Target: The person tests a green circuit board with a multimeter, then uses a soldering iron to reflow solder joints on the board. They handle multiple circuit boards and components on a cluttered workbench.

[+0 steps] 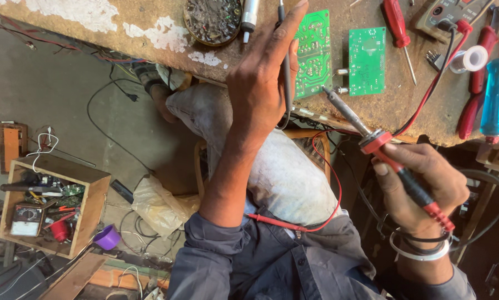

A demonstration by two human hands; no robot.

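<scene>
So here's where we're at: our right hand (421, 183) down at 4 o'clock has its fingers wrapped around the red and black handle of the soldering iron (391, 153), with the metal tip pointing up toward 11 o'clock and ending right at the lower edge of the green circuit board (311, 53). Our left hand (260, 83) sits near the middle, reaching up to 12 o'clock, fingers closed around a thin grey wire or rod (286, 66) that runs along the left edge of that board; can't tell exactly what it is. Just to the right of it, at 1 o'clock, lies a second green board (367, 60), smaller, flat on the worn brown bench (149, 22). Further toward 2 o'clock we've got a red screwdriver (396, 25), a small spool of solder (473, 58) and a blue-handled tool (497, 97) at the far edge. At 12 o'clock there's a round tin (212, 19) full of dark bits. No packages or readable labels up here. Way over at 8 o'clock, on the floor, a wooden box (91, 203) holds a meter and odd tools, with a purple cup (107, 238) just beside it.
</scene>
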